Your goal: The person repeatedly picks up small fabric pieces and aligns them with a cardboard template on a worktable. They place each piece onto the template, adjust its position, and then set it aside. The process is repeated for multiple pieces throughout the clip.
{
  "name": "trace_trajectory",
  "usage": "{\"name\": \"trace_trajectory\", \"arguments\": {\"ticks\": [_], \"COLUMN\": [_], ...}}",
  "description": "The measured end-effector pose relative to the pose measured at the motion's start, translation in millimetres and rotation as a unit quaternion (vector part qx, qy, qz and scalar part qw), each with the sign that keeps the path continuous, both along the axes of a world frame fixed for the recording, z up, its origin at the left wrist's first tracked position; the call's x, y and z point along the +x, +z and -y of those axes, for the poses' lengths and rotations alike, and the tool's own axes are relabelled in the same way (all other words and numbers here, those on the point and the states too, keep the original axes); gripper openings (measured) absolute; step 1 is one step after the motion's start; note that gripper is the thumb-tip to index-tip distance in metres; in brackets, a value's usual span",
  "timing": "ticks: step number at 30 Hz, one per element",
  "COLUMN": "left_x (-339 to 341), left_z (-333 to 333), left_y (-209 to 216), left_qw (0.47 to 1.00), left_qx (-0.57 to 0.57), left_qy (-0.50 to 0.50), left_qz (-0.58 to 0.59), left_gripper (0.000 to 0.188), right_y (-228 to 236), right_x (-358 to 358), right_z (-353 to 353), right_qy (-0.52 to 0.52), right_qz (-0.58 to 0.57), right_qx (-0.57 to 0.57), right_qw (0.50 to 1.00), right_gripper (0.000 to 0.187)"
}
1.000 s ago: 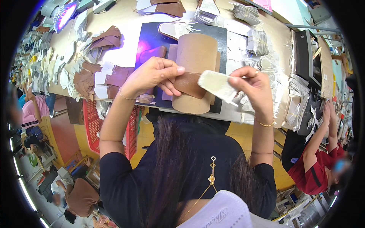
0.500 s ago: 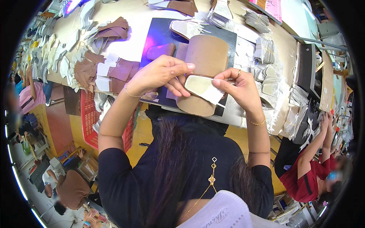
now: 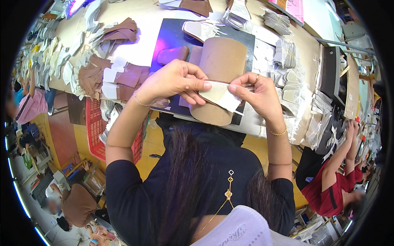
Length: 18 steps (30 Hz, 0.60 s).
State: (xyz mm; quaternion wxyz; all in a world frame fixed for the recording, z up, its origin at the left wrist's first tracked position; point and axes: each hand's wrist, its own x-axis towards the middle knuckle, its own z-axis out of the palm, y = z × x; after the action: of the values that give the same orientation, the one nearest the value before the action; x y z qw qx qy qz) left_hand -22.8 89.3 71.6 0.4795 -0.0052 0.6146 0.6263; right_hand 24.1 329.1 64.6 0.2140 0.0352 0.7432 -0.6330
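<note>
A small cream-and-white shoe-upper piece point(image 3: 218, 94) with a brown edge lies over a brown cylinder point(image 3: 223, 59) in front of me. My left hand point(image 3: 176, 84) pinches its left end, thumb on top and the other fingers curled below. At the upper right edge, my right hand point(image 3: 259, 94) grips the same piece between thumb and fingers. The cylinder rests on a black board point(image 3: 174, 33); part of it is covered by the piece and my hands. Left of the cylinder is a brown rounded piece point(image 3: 173, 55).
Brown and white cut pieces point(image 3: 125, 76) lie in piles to the left. Bundled white pieces point(image 3: 284, 55) stand at the right. A red basket point(image 3: 95, 131) with white pieces sits below the table's left edge. A co-worker in a red shirt point(image 3: 328, 192) works at the right.
My left thumb has moved slightly right and down onto the piece's upper left end, covering more of it. My right hand has stayed nearly in place.
</note>
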Motion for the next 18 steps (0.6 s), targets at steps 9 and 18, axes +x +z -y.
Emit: {"name": "trace_trajectory", "arguments": {"ticks": [9, 18], "left_x": [-2.0, 0.2], "left_z": [-0.8, 3.5], "left_y": [-3.6, -9.3], "left_qw": [1.000, 1.000], "left_qx": [-0.022, 0.003], "left_qy": [-0.015, -0.024], "left_qz": [-0.001, -0.020], "left_gripper": [0.022, 0.018], "right_y": [-35.1, -0.4], "right_x": [10.8, 35.9], "right_z": [-2.1, 16.6], "right_qy": [-0.044, 0.047], "right_qz": [-0.062, -0.499], "right_qx": [0.047, 0.250], "right_qw": [0.996, 0.828], "right_gripper": [0.029, 0.063]}}
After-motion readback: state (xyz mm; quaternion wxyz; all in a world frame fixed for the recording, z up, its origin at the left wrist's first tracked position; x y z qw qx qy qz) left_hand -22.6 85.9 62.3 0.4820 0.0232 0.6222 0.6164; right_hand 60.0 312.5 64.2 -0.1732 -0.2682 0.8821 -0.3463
